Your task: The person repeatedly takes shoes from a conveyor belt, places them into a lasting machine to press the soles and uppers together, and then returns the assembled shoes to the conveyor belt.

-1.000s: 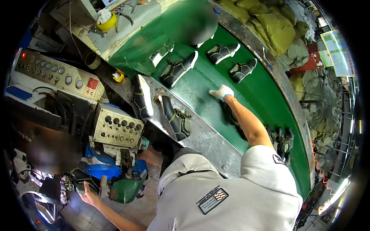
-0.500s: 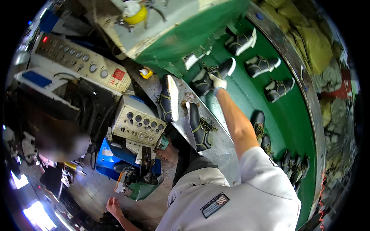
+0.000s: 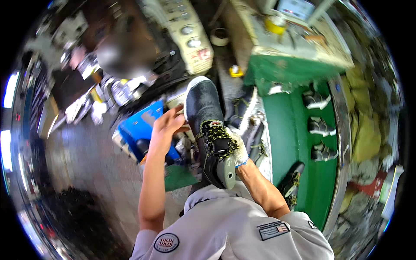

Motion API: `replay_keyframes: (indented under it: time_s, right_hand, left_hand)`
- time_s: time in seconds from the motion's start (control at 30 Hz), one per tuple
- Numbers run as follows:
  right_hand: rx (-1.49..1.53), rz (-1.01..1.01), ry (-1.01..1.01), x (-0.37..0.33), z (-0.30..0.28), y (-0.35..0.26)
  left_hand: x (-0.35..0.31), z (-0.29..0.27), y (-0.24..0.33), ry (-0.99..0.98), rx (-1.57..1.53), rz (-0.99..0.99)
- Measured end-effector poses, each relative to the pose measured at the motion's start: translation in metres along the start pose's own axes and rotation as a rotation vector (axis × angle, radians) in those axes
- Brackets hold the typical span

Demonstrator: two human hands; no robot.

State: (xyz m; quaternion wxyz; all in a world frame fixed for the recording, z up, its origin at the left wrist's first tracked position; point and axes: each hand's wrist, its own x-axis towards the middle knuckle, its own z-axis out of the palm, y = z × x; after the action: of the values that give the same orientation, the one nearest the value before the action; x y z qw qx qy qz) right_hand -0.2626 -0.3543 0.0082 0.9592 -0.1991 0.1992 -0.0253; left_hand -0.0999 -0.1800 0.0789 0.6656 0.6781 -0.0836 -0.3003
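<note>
A black safety shoe with a pale sole edge and yellow-flecked laces is raised in front of my body, toe pointing away. A grey-green shoe last with a round hole sticks out of its heel end. My right hand, in a whitish knit glove, grips the shoe from the right near the laces; some fingers are hidden behind it. Bare and with fingers apart, my left hand is at the left side of the toe; whether its fingertips touch the shoe I cannot tell.
More shoes, one dark shoe among them, lie on the metal ledge at right. Several shoes, including a light-soled shoe, rest on the green surface. A control panel stands ahead, with a blue container at left.
My right hand has come from the green surface to in front of my body, now holding a shoe. My left hand has risen from the lower left to beside it. The view has turned leftward.
</note>
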Motion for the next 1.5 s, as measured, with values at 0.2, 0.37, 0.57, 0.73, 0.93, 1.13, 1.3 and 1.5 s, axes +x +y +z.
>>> replay_keyframes:
  time_s: [0.2,0.37,0.57,0.73,0.93,1.13,1.3,1.5]
  right_hand:
    - [-0.237,0.181,-0.022,0.041,0.087,0.057]
    - [-0.423,0.144,-0.038,0.085,0.121,0.105]
    - [-0.521,0.021,-0.074,0.137,0.162,0.138]
    - [-0.262,0.02,-0.057,0.169,0.18,0.166]
    - [-0.443,-0.155,-0.035,0.19,0.168,0.185]
    - [-0.501,-0.125,-0.018,0.196,0.176,0.169]
    - [-0.618,-0.206,0.037,0.205,0.168,0.172]
    - [-0.53,-0.191,0.05,0.2,0.175,0.178]
  left_hand:
    - [-0.018,-0.113,-0.006,0.207,-0.215,-0.139]
    - [-0.02,-0.174,-0.021,0.458,-0.248,-0.097]
    - [-0.008,-0.212,-0.016,0.603,-0.443,0.167]
    - [0.005,-0.228,-0.013,0.657,-0.519,0.291]
    - [-0.004,-0.198,-0.037,0.522,-0.617,-0.053]
    - [-0.006,-0.176,-0.031,0.422,-0.798,-0.09]
    - [0.002,-0.184,-0.032,0.382,-0.776,-0.123]
    - [0.006,-0.189,-0.045,0.35,-0.71,0.03]
